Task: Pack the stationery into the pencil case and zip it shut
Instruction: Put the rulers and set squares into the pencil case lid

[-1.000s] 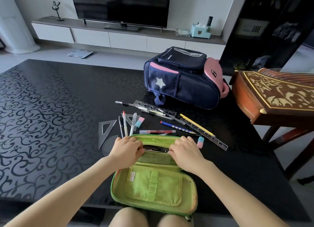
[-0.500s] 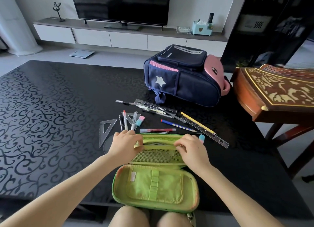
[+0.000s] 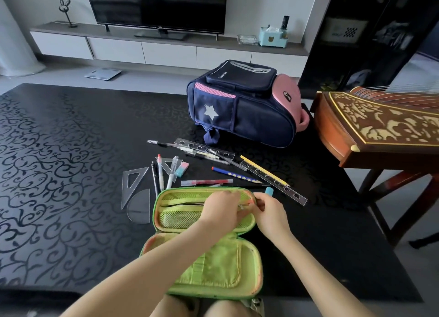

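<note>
The fingers of the right hand [image 3: 269, 213] pinch what looks like the small zipper pull of the inner mesh pocket, at the right end of the far half of the pencil case [image 3: 202, 236], while the fingers of the left hand [image 3: 222, 211] curl down over the same pocket rim just to their left, pressing on it; whether they grip anything is hidden. A second ago the two hands sat apart on either side of the pocket mouth, with a dark item showing between them; now both have gathered at its right end, and the slit to the left of the fingers looks nearly drawn together. My reading is that the inner pocket is being zipped, so one small lot is stowed and the bulk of the packing remains. The case lies open like a book at the near edge of the worktop [image 3: 71, 174], its long axis running left to right, hinge between the halves, open faces up. Beyond the fingers the pens [image 3: 164, 174], the red pen [image 3: 206, 182], the blue pencil [image 3: 234, 174], rulers [image 3: 273, 179] and set squares [image 3: 133, 181] lie loose, mostly angled away from the case.
</note>
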